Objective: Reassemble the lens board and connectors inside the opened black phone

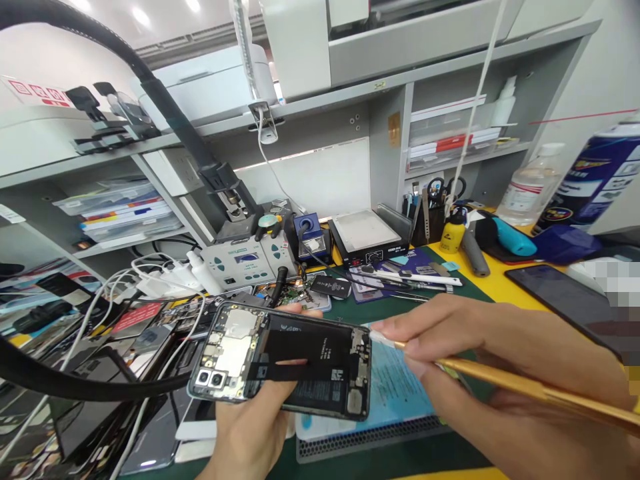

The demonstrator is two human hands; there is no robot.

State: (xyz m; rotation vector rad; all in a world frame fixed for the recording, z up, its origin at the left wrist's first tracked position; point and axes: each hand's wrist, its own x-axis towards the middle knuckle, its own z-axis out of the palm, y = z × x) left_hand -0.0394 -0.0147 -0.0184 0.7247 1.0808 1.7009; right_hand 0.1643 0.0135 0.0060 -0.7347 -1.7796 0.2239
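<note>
My left hand (253,427) grips an opened smartphone (283,360) from below, its back cover off, so the black battery, circuit board and dual camera show. My right hand (480,360) pinches a thin gold-coloured tool (525,385) like a pen. The tool's pale tip touches the phone's right end near the lower board. Both hands hover over a light blue mat (395,390) on the green bench.
A soldering station (245,260), a heating plate (367,237), a tool cup (430,213), a yellow bottle (451,233) and a spray can (595,177) line the back. A dark phone (560,297) lies right. Cables and phone parts (125,313) crowd the left; a black hose (65,383) crosses there.
</note>
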